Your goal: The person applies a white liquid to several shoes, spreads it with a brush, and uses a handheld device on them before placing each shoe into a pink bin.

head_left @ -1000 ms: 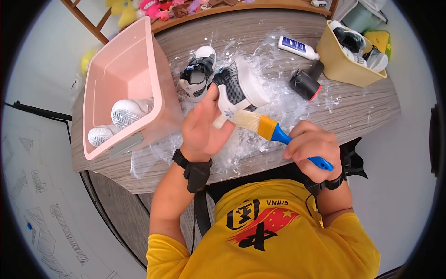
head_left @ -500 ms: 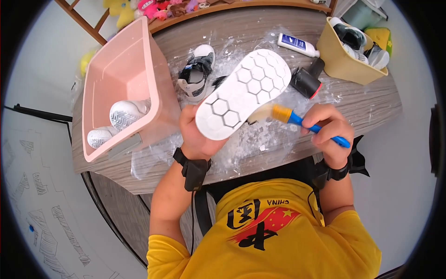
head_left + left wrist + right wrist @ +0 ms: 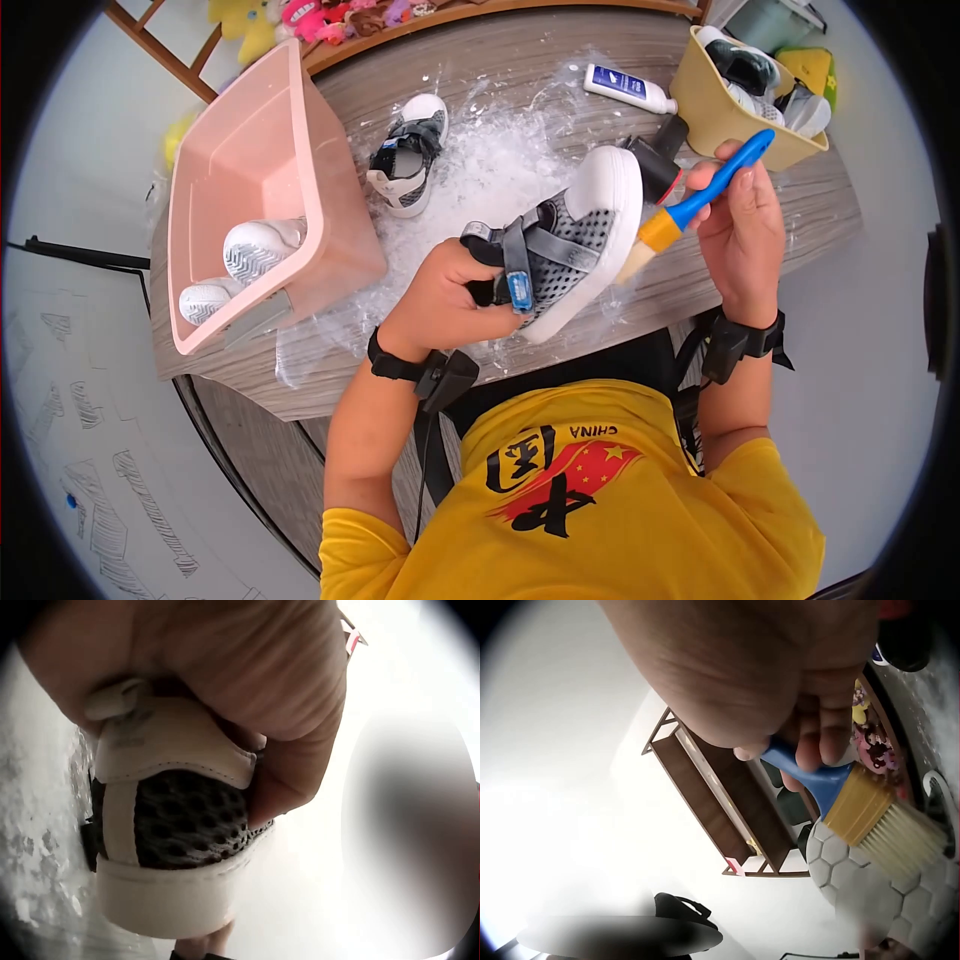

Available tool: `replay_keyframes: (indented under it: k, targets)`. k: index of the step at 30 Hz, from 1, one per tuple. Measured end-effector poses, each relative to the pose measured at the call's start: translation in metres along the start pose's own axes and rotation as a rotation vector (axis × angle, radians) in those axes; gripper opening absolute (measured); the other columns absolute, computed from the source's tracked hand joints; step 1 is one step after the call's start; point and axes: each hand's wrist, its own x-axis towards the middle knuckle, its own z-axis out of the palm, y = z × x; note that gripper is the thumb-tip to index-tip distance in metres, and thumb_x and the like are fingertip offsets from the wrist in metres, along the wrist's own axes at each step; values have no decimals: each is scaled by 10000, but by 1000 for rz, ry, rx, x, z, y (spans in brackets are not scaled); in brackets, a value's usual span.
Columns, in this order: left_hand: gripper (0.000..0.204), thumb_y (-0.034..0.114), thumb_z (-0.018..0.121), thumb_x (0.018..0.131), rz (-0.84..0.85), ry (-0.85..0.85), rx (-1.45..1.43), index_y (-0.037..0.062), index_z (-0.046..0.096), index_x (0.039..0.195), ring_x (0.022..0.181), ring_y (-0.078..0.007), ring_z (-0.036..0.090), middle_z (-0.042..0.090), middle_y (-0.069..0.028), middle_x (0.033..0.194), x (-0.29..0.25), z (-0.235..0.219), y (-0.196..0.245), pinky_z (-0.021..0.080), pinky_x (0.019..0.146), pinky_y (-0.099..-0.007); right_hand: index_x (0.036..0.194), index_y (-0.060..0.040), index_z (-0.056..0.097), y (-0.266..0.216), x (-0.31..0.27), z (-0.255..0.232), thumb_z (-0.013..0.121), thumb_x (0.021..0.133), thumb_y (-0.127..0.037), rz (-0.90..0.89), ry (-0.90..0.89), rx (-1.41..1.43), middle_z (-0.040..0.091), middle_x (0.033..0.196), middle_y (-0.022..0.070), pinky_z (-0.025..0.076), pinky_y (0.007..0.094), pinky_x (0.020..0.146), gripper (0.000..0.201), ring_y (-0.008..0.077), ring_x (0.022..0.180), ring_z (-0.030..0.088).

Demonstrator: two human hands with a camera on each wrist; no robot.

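My left hand (image 3: 440,305) grips a grey mesh sneaker (image 3: 590,240) by its heel and ankle opening, toe tilted up and away to the right. In the left wrist view the sneaker's white heel tab and dark mesh (image 3: 191,817) show under the curled fingers. My right hand (image 3: 745,235) holds a paintbrush (image 3: 700,200) by its blue handle. Its pale bristles (image 3: 904,840) lie against the white hexagon-patterned sole (image 3: 832,862) in the right wrist view. A matching sneaker (image 3: 408,155) stands on the table beyond the left hand.
A pink bin (image 3: 335,210) with white shoes (image 3: 262,248) stands at left. A white bottle (image 3: 628,88), a black device with a red rim (image 3: 655,165) and a yellow basket (image 3: 690,90) of shoes are at right. White residue covers the wood-grain table (image 3: 520,60).
The left hand has turned the sneaker from heel side, through sole-up, to upper-up, shifting it right. The right hand has moved right and up, swinging the brush handle from down-right to up-right.
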Motion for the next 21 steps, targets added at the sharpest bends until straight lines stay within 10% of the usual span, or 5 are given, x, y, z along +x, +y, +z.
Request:
replay_keyframes:
  k: [7,19,21]
  targets:
    - [291,73,709,610,277,-38,369,44,716,899,775,-290,626,674,-117,883,5,6,-2,493,750,-321,1213,-42,491,-9,21,7,423,1064,-226,-141,72,-199,667,1059,135,498,287,762,247,123,798,576]
    - [94,53,685,576,466,-24,942,47,636,656,732,-279,601,593,-71,637,13,25,-8,502,710,-369,1241,-11,455,-21,17,39,498,1019,-174,-35,-506,-313,629,1112,147,482,325,893,279,191,1026,598]
    - [231,39,696,621,498,-46,934,57,676,850,747,-294,609,633,-70,782,13,20,-14,508,701,-380,1250,-10,448,-18,17,46,518,1016,-243,-143,-461,-352,640,1083,170,482,345,893,338,216,995,607]
